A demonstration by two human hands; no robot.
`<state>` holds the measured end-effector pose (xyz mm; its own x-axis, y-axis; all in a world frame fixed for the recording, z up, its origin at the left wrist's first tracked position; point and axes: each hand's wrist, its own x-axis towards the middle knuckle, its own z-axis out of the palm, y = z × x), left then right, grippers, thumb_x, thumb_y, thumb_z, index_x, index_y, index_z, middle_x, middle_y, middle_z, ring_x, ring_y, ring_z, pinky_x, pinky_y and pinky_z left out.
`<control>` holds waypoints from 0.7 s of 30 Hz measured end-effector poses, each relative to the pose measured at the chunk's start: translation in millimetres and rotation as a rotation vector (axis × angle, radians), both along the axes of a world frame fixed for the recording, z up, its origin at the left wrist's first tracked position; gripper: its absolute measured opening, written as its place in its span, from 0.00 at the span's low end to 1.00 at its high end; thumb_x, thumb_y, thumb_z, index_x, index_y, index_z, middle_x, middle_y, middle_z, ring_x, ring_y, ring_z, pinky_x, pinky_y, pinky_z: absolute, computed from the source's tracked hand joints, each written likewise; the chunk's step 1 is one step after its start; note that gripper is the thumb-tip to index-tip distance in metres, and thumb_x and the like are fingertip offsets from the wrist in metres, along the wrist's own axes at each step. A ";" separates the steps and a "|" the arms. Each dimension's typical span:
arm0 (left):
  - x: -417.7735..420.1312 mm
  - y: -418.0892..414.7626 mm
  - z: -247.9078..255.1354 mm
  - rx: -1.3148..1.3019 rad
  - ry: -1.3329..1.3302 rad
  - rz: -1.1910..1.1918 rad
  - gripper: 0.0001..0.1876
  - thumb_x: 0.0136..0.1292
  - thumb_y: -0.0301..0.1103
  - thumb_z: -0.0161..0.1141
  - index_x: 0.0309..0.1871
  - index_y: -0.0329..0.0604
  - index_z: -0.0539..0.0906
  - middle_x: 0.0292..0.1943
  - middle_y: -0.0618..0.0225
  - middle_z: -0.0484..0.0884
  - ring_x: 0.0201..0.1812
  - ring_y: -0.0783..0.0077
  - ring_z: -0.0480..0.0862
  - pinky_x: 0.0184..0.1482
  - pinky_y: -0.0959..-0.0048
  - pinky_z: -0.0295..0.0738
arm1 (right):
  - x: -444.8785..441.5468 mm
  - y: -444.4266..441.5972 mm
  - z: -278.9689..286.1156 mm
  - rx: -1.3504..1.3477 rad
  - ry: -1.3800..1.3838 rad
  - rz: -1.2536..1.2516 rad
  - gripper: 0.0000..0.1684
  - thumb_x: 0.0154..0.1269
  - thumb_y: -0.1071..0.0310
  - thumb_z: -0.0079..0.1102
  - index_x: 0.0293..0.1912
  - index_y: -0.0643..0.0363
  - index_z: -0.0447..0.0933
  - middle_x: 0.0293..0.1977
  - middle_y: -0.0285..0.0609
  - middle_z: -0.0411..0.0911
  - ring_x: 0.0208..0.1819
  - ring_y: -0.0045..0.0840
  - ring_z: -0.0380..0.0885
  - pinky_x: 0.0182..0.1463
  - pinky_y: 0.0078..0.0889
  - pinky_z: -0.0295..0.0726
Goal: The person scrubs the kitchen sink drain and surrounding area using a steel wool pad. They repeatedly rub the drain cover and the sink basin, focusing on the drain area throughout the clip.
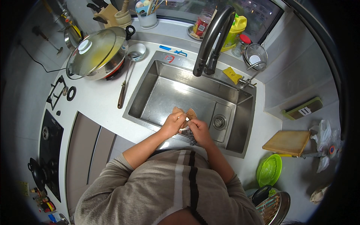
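Both of my hands meet above the near side of a stainless steel sink [174, 98]. My left hand [173, 125] pinches a tan-brown piece with thin flaps [192, 113] and a small white patch. What the piece is I cannot tell. From the other side, my right hand [201, 131] grips it with thumb and fingertips. Beneath the right hand hangs a dark grey, rough-textured mass [188, 132], partly hidden by the fingers. It looks like a scouring pad or netting. The drain strainer [219, 122] lies to the right of my hands.
A dark curved faucet [213, 36] rises behind the sink, near a yellow cloth [232, 75]. Left stand a glass-lidded pan [95, 56] and a wooden-handled ladle [123, 92]. A blue peeler [173, 50] lies behind. Right are a cutting board [287, 142] and green basket [269, 170].
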<state>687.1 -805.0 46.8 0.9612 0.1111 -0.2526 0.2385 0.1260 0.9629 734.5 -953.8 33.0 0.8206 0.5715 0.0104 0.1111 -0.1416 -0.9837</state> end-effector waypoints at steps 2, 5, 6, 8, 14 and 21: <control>3.7 4.0 3.4 -0.018 0.006 -0.055 0.18 0.73 0.41 0.44 0.27 0.41 0.72 0.18 0.74 0.69 0.17 0.84 0.66 0.17 0.82 0.64 | 4.4 -3.4 -3.4 0.002 0.116 0.005 0.10 0.64 0.70 0.53 0.28 0.65 0.73 0.20 0.36 0.71 0.25 0.16 0.68 0.31 0.24 0.68; 6.9 13.2 0.1 -0.046 0.021 -0.173 0.19 0.72 0.46 0.46 0.29 0.42 0.72 0.19 0.74 0.70 0.17 0.85 0.67 0.17 0.83 0.65 | 10.6 -6.0 -4.8 0.084 0.150 0.032 0.09 0.65 0.68 0.54 0.31 0.64 0.75 0.23 0.32 0.73 0.27 0.15 0.69 0.33 0.22 0.69; 7.6 16.2 -4.8 -0.026 0.027 -0.190 0.19 0.72 0.48 0.47 0.31 0.43 0.73 0.19 0.74 0.70 0.17 0.84 0.67 0.18 0.83 0.65 | 12.4 -7.5 -3.1 0.066 0.154 0.053 0.09 0.65 0.69 0.54 0.32 0.64 0.75 0.24 0.33 0.73 0.27 0.14 0.69 0.33 0.22 0.69; 7.0 22.4 -9.9 -0.070 0.092 -0.153 0.19 0.72 0.50 0.48 0.34 0.43 0.73 0.22 0.74 0.72 0.18 0.83 0.69 0.20 0.83 0.67 | 14.6 -10.1 1.5 0.031 0.162 0.093 0.08 0.65 0.69 0.54 0.32 0.63 0.75 0.25 0.33 0.74 0.28 0.14 0.69 0.34 0.22 0.69; 3.3 20.2 -12.8 -0.285 0.104 -0.144 0.15 0.72 0.43 0.48 0.46 0.40 0.74 0.42 0.65 0.77 0.35 0.74 0.79 0.39 0.74 0.81 | 12.9 -4.1 -12.5 0.161 0.237 -0.237 0.06 0.66 0.72 0.52 0.33 0.63 0.75 0.27 0.30 0.74 0.31 0.12 0.69 0.37 0.17 0.69; 5.3 18.7 -15.7 -0.290 0.085 -0.015 0.11 0.73 0.38 0.46 0.45 0.40 0.74 0.40 0.67 0.77 0.34 0.76 0.79 0.38 0.74 0.81 | 9.4 0.0 -5.7 0.059 0.144 -0.171 0.13 0.70 0.65 0.50 0.31 0.62 0.74 0.26 0.32 0.74 0.28 0.14 0.69 0.36 0.19 0.69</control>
<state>692.4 -786.4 31.1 0.9362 0.0086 -0.3512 0.3205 0.3887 0.8638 743.9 -953.8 27.3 0.9009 0.4258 -0.0847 -0.0521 -0.0877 -0.9948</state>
